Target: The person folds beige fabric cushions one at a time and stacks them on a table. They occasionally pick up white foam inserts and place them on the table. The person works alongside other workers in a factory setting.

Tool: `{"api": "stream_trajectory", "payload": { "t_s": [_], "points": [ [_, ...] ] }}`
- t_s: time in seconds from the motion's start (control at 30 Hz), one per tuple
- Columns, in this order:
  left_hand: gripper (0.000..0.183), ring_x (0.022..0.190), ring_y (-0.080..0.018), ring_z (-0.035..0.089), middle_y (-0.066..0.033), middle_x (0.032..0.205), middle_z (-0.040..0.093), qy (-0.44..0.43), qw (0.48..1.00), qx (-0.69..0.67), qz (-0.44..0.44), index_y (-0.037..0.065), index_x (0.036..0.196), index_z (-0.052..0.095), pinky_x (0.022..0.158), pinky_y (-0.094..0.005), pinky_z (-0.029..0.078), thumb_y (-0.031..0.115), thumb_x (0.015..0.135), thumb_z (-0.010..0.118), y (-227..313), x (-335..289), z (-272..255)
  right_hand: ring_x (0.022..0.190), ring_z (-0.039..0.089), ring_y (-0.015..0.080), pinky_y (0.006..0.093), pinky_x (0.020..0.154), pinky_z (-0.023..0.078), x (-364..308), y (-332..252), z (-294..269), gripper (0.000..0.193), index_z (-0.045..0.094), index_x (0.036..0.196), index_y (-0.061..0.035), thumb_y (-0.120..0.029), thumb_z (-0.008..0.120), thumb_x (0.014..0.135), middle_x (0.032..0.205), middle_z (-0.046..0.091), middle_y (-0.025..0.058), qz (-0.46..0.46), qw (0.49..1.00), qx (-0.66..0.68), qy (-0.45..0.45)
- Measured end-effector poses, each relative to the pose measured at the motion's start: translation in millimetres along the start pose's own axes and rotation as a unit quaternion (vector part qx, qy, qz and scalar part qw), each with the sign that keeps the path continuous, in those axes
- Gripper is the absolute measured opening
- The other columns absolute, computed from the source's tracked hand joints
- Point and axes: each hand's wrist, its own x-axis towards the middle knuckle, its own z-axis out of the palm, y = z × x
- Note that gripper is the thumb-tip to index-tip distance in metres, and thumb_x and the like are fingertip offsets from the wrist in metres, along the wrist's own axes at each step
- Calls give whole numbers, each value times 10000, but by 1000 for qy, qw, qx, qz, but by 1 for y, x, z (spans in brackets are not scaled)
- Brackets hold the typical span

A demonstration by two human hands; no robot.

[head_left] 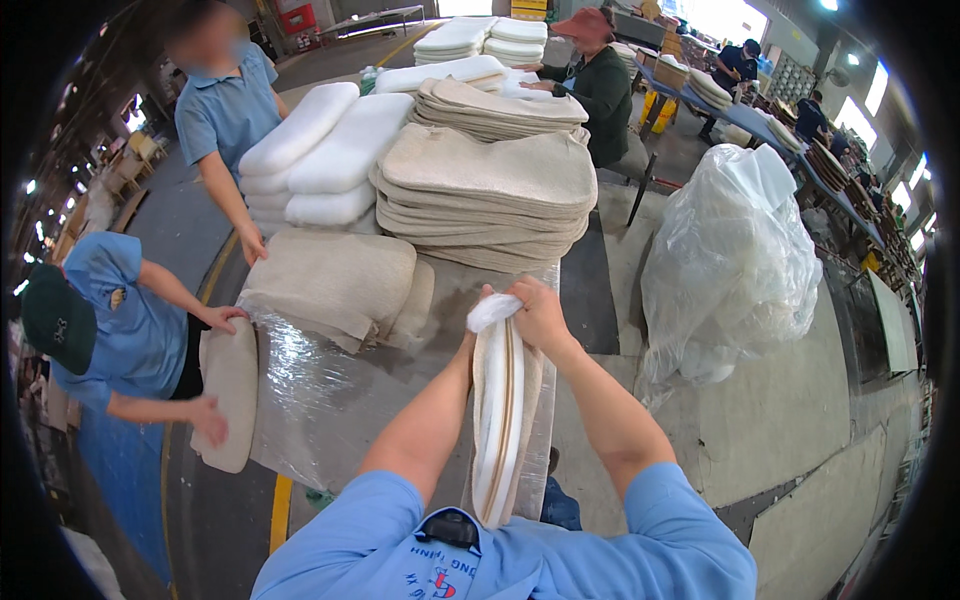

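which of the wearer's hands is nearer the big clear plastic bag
Right. The right hand holds the beige cover, left of the bag; the left hand is farther left, mostly hidden behind white padding.

The view I can follow comes from the left of 2 wide fisheye cameras worn side by side on the person's head. It faces forward and tips down: the light-blue short-sleeved shirt [660, 540] fills the lower edge, nearest of all, and 2 bare forearms [612, 405] reach up from there, with the right hand [537, 312] and left hand [487, 292] at the middle, close to the lens. Past them it looks along a table covered in clear plastic film [330, 425] to a thick stack of beige fabric pieces [485, 190], farther off. At the right it takes in pale floor [780, 430] and a long blue worktable [738, 114] near the round, dark rim.
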Motion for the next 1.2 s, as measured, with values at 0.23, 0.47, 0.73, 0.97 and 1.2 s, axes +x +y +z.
{"api": "stream_trajectory", "payload": {
  "t_s": [0.23, 0.47, 0.73, 0.97, 1.2],
  "points": [
    [485, 685, -178, 674, -29, 806, 692, -83, 989, 114, 53, 162, 909, 681, 609, -367, 573, 636, 1015, 666, 35, -6, -35, 994, 692, 411, 492, 853, 564, -83, -58, -5, 379, 701, 1078, -88, 83, 665, 741, 924, 688, 159, -190, 968, 77, -142],
    [574, 873, -257, 728, -114, 1031, 748, -115, 990, 76, 28, 97, 1139, 697, 787, -432, 619, 653, 1035, 601, 8, 3, -13, 1033, 742, 281, 383, 880, 567, -33, -2, -28, 382, 673, 1165, -12, 126, 573, 823, 1059, 744, 152, 110, 989, 75, 62],
    [518, 1015, -293, 729, -135, 1077, 743, -210, 975, -43, -51, 96, 1109, 704, 916, -461, 606, 600, 1061, 591, 24, 1, -24, 1016, 685, 422, 491, 843, 558, -33, -32, 2, 393, 712, 1117, -53, 63, 629, 751, 990, 679, 171, -38, 992, -39, -110],
    [618, 1077, -263, 719, -118, 1194, 747, -11, 981, 184, 65, 77, 1290, 697, 942, -412, 578, 633, 1082, 527, 33, -42, 0, 1033, 695, 231, 399, 869, 552, -54, -42, -17, 406, 678, 1188, -46, 115, 564, 833, 1034, 714, 82, 152, 957, 242, -39],
    [838, 1502, -294, 453, -72, 1700, 422, 54, 900, 432, -30, 159, 1694, 363, 1223, -504, 347, 727, 1080, 414, -6, -221, -3, 1032, 662, 377, 494, 885, 530, -82, -48, 9, 370, 645, 1173, -75, 39, 607, 822, 1031, 680, 147, -59, 996, -56, -28]
  ]
}}
